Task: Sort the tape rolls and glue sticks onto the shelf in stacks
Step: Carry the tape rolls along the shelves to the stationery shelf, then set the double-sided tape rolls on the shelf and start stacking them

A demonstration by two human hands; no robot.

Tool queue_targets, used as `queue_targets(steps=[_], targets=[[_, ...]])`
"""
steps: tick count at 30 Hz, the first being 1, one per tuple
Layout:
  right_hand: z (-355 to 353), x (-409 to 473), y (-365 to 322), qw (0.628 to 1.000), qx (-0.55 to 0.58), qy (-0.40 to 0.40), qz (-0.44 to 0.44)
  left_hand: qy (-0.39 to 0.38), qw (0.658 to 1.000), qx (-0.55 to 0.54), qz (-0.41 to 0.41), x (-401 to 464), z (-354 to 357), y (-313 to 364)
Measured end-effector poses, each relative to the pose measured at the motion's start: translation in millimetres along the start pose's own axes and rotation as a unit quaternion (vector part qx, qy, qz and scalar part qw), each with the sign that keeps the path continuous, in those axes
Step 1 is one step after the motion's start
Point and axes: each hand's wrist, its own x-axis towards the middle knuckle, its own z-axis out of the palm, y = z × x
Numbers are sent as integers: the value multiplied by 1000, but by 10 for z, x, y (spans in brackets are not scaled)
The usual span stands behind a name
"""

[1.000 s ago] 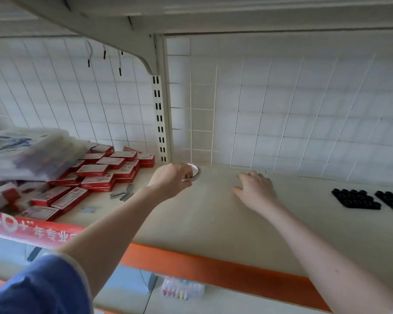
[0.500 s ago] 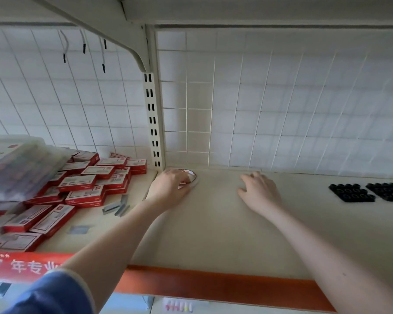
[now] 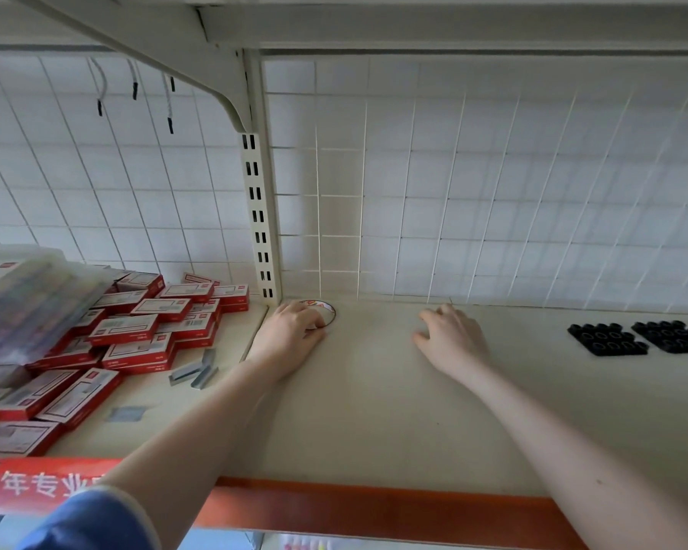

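Head view: the left hand (image 3: 288, 331) lies at the back left corner of the cream shelf (image 3: 374, 410), just beside the slotted upright post (image 3: 260, 220); its fingers are curled down over a tape roll (image 3: 323, 307), which lies flat on the shelf board close against the white wire grid back panel (image 3: 493, 200); the fingertips rest on the near part of the roll, so only its far rim and a bit of red-and-white label show past the knuckles; whether the thumb grips the roll's side I cannot tell, since the hand hides it; the roll sits on the board, not lifted.

The right hand (image 3: 451, 337) rests palm down on the bare shelf, well apart from the tape roll and to its right; its fingers are loosely bent and slightly spread, the tips touching the board near the back panel; it holds nothing.

To the left of the post, red staple boxes (image 3: 144, 331) lie in a loose pile; a few grey staple strips (image 3: 197, 371) lie near them; a clear plastic packet (image 3: 24, 303) sits on top of the boxes at the far left; at the right end of the shelf sit black trays (image 3: 608, 338) of small round parts; an orange strip (image 3: 374, 510) runs along the shelf's front edge.
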Motion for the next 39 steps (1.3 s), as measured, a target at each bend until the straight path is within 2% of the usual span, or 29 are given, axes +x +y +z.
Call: queue_targets(steps=[12, 24, 31, 39], targets=[[26, -39, 114, 1000, -6, -2, 11, -12, 1000, -8, 5, -4, -4, 25], [-175, -291, 502, 998, -49, 35, 17, 1, 998, 60, 30, -76, -167, 380], [-371, -770, 1203, 995, -66, 68, 18, 12, 999, 34, 34, -271, -9, 1126], [-656, -1345, 2594, 994, -29, 104, 17, 23, 999, 11, 26, -392, 491, 2587]])
